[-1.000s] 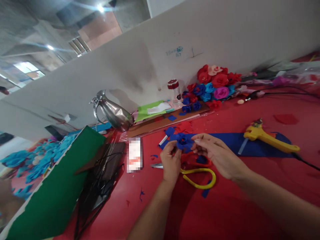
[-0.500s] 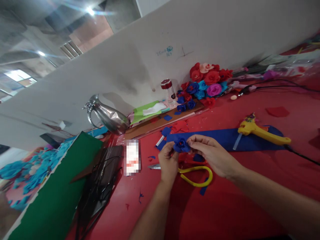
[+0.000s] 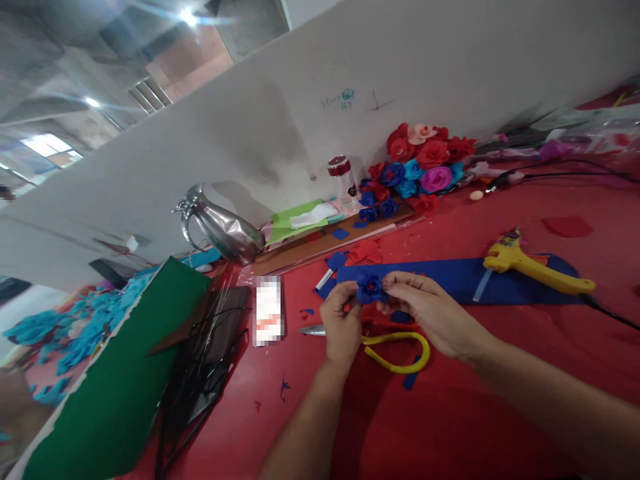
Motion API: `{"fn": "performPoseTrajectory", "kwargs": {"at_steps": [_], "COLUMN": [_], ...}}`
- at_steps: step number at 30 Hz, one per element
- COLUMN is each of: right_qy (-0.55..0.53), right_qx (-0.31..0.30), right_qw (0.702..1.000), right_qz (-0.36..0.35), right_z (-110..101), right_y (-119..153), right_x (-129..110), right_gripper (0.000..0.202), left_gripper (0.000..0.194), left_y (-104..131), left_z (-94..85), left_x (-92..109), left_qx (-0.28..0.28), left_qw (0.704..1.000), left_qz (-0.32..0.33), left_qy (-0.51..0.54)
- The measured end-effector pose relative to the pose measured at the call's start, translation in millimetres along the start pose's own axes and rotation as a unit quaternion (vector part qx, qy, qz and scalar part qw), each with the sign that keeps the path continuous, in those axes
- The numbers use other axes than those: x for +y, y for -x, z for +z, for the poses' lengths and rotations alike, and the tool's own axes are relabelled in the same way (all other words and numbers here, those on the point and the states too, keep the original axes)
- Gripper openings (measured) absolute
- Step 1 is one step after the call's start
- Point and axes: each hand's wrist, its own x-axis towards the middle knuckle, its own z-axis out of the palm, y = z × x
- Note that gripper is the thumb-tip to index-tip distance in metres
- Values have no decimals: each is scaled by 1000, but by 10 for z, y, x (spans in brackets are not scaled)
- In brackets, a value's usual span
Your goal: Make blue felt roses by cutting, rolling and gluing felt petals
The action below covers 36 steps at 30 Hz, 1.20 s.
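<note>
A small blue flower (image 3: 371, 288) with a reddish centre is pinched between both hands. My left hand (image 3: 342, 321) grips its left side, and my right hand (image 3: 425, 308) holds its right edge with thumb and fingers. Beneath the hands lie scissors with yellow handles (image 3: 425, 353), their blades partly hidden behind my left hand. Behind the flower stretches a strip of dark blue material (image 3: 455, 280), on which a yellow glue gun (image 3: 535, 267) rests at the right.
A steel jug (image 3: 225, 230), a red-lidded jar (image 3: 343, 183) and a pile of coloured flowers (image 3: 433, 155) stand by the wall. A white pixelated item (image 3: 269, 311) lies left of my hands. A green board (image 3: 115, 373) and turquoise pieces (image 3: 85, 320) are farther left.
The whole view has shifted slightly, so things appear a little farther right. The blue flower looks turned a bit more toward the camera, still in both hands.
</note>
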Motion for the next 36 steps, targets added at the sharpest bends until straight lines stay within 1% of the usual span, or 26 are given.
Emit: {"fn": "performPoseTrajectory", "kwargs": {"at_steps": [3, 8, 11, 15, 18, 21, 27, 36], "right_qy": [-1, 29, 46, 50, 57, 52, 40, 37], "right_qx": [7, -28, -24, -13, -14, -19, -22, -16], "right_qw": [1000, 999, 998, 998, 997, 997, 998, 997], "right_qz": [-2, 33, 36, 36, 40, 46, 38, 61], "right_z": [-24, -21, -7, 3, 8, 11, 16, 51], "right_y": [5, 21, 28, 36, 42, 46, 44, 69], "right_x": [20, 1, -22, -44, -47, -41, -49, -84], "right_gripper": [22, 27, 30, 36, 39, 38, 36, 35], "left_gripper": [18, 15, 14, 16, 23, 27, 27, 28], "left_y": [-1, -2, 3, 12, 15, 13, 17, 30], "left_z": [7, 8, 10, 12, 12, 12, 20, 22], "left_x": [32, 91, 105, 108, 105, 105, 130, 137], "left_qx": [0, 9, 10, 7, 8, 10, 5, 5], "left_qw": [1000, 999, 999, 1000, 1000, 999, 1000, 1000], "left_qz": [-3, -31, -37, -30, -12, -4, -3, -2], "left_qy": [-5, -23, -13, -7, -24, -35, -28, -16]}}
